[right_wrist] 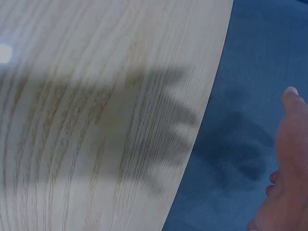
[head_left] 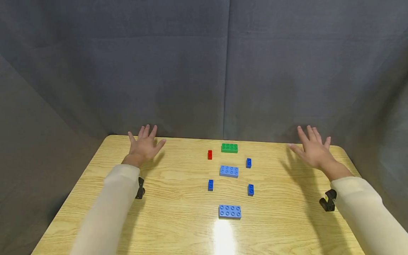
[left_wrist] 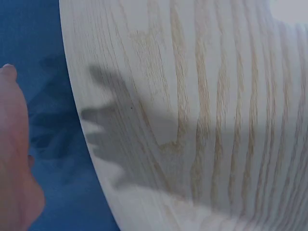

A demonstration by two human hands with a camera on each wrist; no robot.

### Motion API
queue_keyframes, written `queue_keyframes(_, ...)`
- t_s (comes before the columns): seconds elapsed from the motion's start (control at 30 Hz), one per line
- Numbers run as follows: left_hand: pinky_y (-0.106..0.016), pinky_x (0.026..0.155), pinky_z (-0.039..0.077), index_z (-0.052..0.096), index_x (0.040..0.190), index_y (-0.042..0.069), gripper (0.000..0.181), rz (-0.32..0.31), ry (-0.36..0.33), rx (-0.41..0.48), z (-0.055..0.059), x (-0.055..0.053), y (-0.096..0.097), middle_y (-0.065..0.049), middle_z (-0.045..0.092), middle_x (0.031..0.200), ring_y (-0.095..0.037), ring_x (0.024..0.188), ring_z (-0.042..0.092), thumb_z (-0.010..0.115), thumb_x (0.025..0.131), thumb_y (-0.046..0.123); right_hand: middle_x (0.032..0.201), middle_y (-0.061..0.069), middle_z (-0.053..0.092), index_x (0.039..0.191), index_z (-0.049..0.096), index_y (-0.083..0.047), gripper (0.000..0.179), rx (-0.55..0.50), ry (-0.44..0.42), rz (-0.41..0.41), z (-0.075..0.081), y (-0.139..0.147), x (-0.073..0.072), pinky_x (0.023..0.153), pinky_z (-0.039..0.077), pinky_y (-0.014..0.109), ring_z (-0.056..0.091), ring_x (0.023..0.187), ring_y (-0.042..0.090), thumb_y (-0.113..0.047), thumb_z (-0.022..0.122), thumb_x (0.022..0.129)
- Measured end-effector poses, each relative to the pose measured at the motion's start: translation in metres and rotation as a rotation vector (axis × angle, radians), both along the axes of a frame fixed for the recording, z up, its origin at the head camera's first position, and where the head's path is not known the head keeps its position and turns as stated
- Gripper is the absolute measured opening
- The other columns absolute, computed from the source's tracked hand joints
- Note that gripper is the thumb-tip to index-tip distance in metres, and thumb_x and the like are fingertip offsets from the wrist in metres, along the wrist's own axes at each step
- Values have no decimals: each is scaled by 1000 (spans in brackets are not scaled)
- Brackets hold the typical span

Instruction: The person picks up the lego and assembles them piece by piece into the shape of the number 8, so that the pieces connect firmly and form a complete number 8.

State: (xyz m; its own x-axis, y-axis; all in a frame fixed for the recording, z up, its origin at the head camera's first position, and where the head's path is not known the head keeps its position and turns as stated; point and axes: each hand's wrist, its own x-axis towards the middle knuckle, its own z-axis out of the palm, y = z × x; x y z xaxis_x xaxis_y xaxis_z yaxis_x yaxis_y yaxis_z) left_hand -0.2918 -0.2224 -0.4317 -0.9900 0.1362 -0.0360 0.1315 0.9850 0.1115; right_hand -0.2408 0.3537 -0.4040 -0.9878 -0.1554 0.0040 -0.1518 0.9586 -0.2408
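My left hand [head_left: 144, 147], fingers spread, is held above the far left part of the table and holds nothing. On the far right, my right hand [head_left: 313, 150] is also spread, with nothing in it. Between them lie a green brick [head_left: 229, 148], a red brick [head_left: 210, 154], a light blue brick [head_left: 228, 171] and a second light blue brick [head_left: 230, 211] nearer me. Small dark blue bricks lie around the middle: one [head_left: 210, 185] on the left, two on the right [head_left: 249, 163] [head_left: 250, 190]. Neither hand touches a brick.
The wooden table [head_left: 178, 226] has rounded far corners. Behind it hangs a dark grey curtain [head_left: 159, 78]. Black wrist mounts [head_left: 140, 188] sit under both sleeves. Both wrist views show hand shadows on the wood near the table's edge.
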Motion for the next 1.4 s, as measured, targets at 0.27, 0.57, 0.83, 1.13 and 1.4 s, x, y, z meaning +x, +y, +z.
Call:
queue_keyframes(0.27,-67,104,-9,10,152,17,76,-156,92,-4,4,21,6,-14,6,156,-30,143,3,29,94,62,154,22,-1,151,1,-14,79,-46,86,137,5,-18,23,102,-14,68,-7,141,39,-50,44,96)
queue_keyframes(0.57,-63,108,-3,14,151,18,73,-349,222,11,14,50,20,-13,15,155,-28,143,9,34,95,59,155,17,5,151,9,-15,76,-78,172,250,9,-42,54,108,-7,62,1,142,36,-42,52,95)
queue_keyframes(0.83,-61,110,0,16,151,19,71,-470,263,46,12,75,43,-7,12,156,-24,143,9,38,95,56,156,11,6,151,13,-14,77,-93,207,358,2,-68,81,111,1,57,7,142,33,-37,57,93)
queue_keyframes(1.13,-57,112,1,13,151,19,72,-559,209,108,-9,94,68,-2,9,157,-24,143,11,38,95,56,157,7,8,151,13,-14,76,-137,157,480,-19,-102,110,116,2,35,7,143,28,-37,56,94)
queue_keyframes(1.4,-53,114,8,17,151,16,72,-598,149,210,-30,105,85,-3,17,156,-22,142,15,39,95,56,157,2,10,151,13,-18,72,-270,26,506,-33,-126,129,110,5,14,10,143,23,-37,54,95)
